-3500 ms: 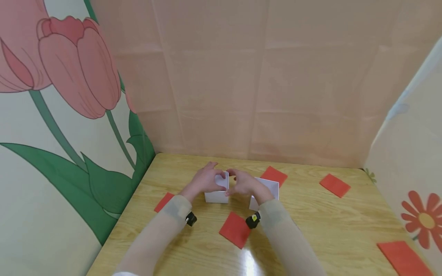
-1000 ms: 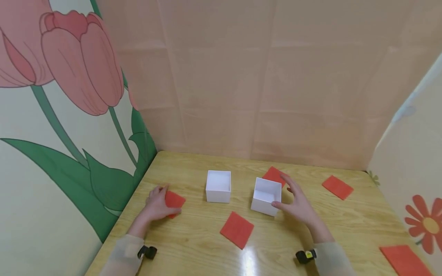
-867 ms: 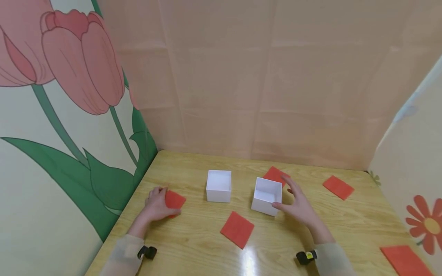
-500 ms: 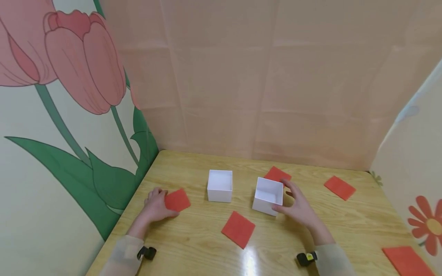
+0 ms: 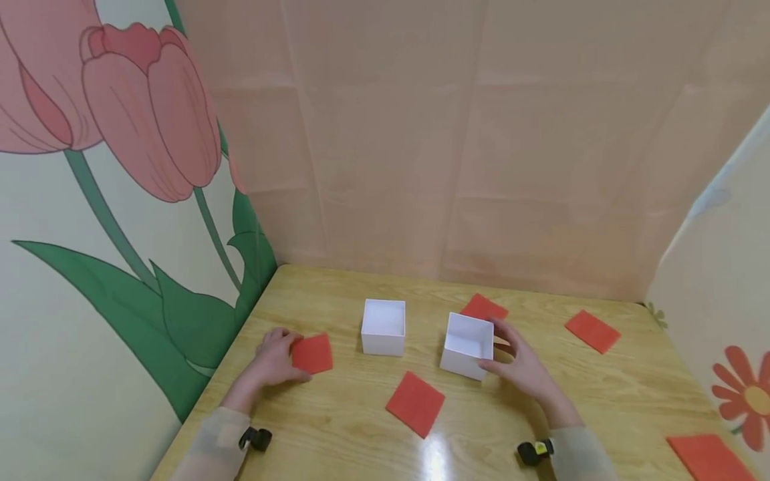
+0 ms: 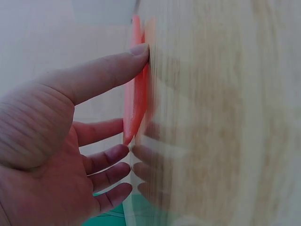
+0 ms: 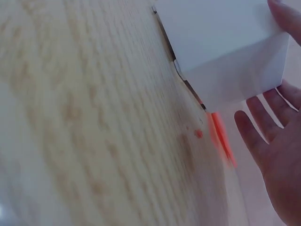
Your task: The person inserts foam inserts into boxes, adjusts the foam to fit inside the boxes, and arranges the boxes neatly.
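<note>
In the head view my left hand (image 5: 272,361) lies at the left side of a red square (image 5: 313,354), which is flat on the table. The left wrist view shows the thumb and index finger against the edges of this red piece (image 6: 136,101), the other fingers fairly straight. My right hand (image 5: 525,367) holds the right side of an open-topped white box (image 5: 462,363), thumb at the front corner and fingers toward the back. In the right wrist view, the thumb and fingers (image 7: 282,106) touch the box (image 7: 225,42). A second white box (image 5: 383,344) stands left of it.
A red square (image 5: 415,404) lies in front between the boxes. Another (image 5: 483,306) is partly behind the right box. More lie at the back right (image 5: 592,331) and front right (image 5: 710,457). A pink backdrop (image 5: 373,133) rises behind the wooden table (image 5: 349,427).
My left hand has moved from the left box to the left red square, which has shifted right and turned. My right hand has moved to the right box, its fingers now closer around it.
</note>
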Available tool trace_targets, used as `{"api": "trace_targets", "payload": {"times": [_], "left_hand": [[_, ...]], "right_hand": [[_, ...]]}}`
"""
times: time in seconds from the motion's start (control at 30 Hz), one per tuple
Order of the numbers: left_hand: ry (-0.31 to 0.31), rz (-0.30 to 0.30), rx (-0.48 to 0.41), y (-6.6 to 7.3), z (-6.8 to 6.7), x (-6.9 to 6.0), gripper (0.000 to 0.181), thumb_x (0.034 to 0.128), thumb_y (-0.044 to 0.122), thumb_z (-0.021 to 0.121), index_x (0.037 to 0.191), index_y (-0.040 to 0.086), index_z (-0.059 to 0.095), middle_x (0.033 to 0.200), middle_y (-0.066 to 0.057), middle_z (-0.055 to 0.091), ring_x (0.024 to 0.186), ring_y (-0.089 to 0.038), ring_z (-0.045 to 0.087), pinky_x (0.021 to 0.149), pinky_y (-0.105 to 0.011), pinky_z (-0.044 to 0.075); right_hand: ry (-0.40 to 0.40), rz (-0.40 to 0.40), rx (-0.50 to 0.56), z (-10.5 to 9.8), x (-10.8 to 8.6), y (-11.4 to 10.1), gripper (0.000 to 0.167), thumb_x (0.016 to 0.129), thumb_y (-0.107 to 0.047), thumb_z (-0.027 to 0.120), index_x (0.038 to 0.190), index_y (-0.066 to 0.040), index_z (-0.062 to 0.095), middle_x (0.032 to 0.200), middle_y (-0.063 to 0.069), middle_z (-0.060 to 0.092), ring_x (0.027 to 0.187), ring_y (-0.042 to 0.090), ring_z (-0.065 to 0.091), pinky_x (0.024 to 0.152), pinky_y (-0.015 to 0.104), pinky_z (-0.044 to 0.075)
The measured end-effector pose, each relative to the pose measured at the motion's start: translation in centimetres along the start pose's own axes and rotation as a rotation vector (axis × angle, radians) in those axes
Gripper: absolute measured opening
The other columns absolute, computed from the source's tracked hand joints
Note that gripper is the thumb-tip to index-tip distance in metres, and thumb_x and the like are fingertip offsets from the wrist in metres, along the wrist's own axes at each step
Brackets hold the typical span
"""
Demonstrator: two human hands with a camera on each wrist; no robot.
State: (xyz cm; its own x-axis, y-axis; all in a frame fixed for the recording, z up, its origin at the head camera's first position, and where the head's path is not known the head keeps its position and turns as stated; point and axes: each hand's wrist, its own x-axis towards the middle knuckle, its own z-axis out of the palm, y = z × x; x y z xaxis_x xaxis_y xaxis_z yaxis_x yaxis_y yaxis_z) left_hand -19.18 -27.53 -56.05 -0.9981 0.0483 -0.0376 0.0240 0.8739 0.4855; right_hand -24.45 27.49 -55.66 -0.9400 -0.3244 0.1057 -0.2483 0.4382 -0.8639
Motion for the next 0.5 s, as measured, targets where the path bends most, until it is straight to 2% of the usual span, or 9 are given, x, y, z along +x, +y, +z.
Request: {"api": "trace_targets", "payload": {"times": [0.13, 0.27, 0.5], "left_hand": [[-0.003, 0.010, 0.002, 0.05, -0.02, 0.01, 0.085, 0.0646, 0.038, 0.103, 0.134, 0.001, 0.069, 0.121, -0.012, 0.057, 0.114, -0.032, 0.048, 0.093, -0.056, 0.044], [0.001, 0.034, 0.013, 0.07, -0.08, 0.01, 0.084, 0.0661, 0.037, 0.102, 0.134, 0.000, 0.068, 0.121, -0.012, 0.060, 0.114, -0.032, 0.051, 0.095, -0.056, 0.046], [-0.009, 0.058, -0.016, 0.42, -0.29, 0.37, 0.088, 0.0695, 0.034, 0.100, 0.142, 0.000, 0.064, 0.124, -0.012, 0.062, 0.114, -0.031, 0.054, 0.098, -0.052, 0.051]], "right_hand": [[-0.023, 0.023, 0.014, -0.08, -0.18, -0.07, 0.100, 0.090, -0.032, 0.090, 0.168, -0.013, 0.031, 0.163, 0.019, 0.043, 0.139, 0.045, 0.052, 0.111, 0.059, 0.049], [-0.033, 0.064, 0.023, -0.03, -0.21, -0.15, 0.101, 0.089, -0.035, 0.090, 0.168, -0.017, 0.032, 0.163, 0.017, 0.043, 0.139, 0.044, 0.052, 0.110, 0.054, 0.051], [-0.040, 0.068, 0.032, -0.18, 0.07, -0.03, 0.102, 0.091, -0.035, 0.088, 0.170, -0.015, 0.026, 0.165, 0.018, 0.038, 0.142, 0.047, 0.048, 0.112, 0.063, 0.046]]}}
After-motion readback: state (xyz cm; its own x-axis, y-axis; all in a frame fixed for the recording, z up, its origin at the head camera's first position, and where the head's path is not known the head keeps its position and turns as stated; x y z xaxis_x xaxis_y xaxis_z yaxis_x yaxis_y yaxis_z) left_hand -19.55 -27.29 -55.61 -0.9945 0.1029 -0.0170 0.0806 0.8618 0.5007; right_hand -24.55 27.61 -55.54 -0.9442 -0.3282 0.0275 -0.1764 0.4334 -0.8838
